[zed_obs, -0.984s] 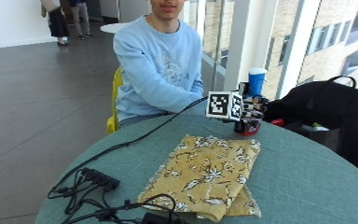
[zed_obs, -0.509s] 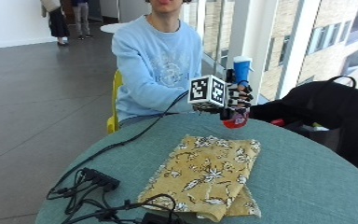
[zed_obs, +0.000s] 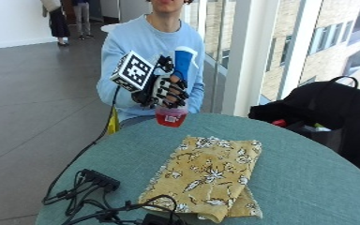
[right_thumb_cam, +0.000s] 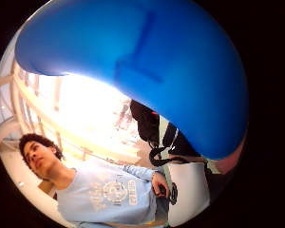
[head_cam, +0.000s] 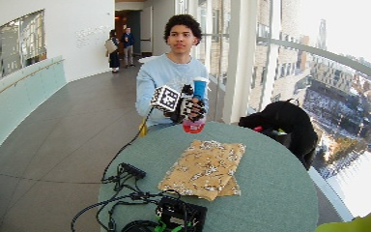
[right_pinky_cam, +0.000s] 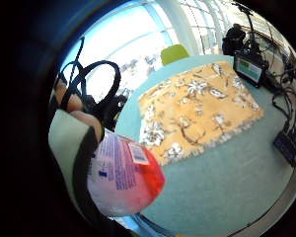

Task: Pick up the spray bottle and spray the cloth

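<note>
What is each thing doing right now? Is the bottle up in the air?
spray bottle: lifted off the table, upright, held.
right hand: fingers curled round the bottle.
cloth: lying folded on the table, untouched.
table: covered in green cloth.
black bag: resting at the table's edge.
</note>
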`<state>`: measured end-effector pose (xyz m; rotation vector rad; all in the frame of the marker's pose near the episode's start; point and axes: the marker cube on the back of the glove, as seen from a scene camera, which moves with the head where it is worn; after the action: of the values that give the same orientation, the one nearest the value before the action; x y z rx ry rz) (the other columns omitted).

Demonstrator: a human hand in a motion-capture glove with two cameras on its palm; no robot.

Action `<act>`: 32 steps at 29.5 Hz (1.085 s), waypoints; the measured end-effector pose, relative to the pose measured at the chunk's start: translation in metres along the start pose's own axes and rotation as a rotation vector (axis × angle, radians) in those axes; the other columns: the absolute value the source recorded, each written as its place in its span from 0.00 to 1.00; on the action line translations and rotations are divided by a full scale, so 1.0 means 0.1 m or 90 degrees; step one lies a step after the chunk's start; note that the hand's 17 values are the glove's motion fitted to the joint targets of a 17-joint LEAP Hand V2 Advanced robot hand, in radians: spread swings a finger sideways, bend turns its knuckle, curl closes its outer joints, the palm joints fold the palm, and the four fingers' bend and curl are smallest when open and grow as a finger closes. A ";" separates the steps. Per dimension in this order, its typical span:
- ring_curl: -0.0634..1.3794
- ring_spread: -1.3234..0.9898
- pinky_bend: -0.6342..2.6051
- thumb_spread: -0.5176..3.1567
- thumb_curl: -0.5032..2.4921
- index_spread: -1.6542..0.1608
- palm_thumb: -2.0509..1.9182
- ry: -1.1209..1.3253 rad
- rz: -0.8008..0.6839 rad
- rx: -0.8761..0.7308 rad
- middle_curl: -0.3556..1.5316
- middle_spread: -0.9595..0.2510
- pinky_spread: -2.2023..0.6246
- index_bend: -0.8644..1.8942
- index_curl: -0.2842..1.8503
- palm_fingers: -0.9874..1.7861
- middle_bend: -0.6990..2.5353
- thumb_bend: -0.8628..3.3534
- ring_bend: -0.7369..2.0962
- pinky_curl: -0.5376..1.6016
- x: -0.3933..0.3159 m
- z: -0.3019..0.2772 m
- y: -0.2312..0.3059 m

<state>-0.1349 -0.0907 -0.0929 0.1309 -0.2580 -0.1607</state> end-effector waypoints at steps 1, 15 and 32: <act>0.32 0.53 0.36 0.36 0.34 0.78 0.74 0.017 0.013 0.007 0.41 0.70 0.73 0.34 0.22 0.77 0.31 0.20 0.48 0.43 0.07 -0.13 0.04; 0.33 0.53 0.39 0.36 0.35 0.79 0.73 0.234 0.109 -0.029 0.43 0.72 0.71 0.35 0.23 0.79 0.32 0.20 0.48 0.44 0.87 -0.85 -0.05; 0.33 0.52 0.40 0.34 0.37 0.79 0.73 0.527 0.140 -0.257 0.43 0.72 0.70 0.35 0.24 0.79 0.32 0.20 0.49 0.45 0.83 -0.65 -0.84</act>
<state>-0.0504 -0.1806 -0.1478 -0.2353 0.5845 0.0693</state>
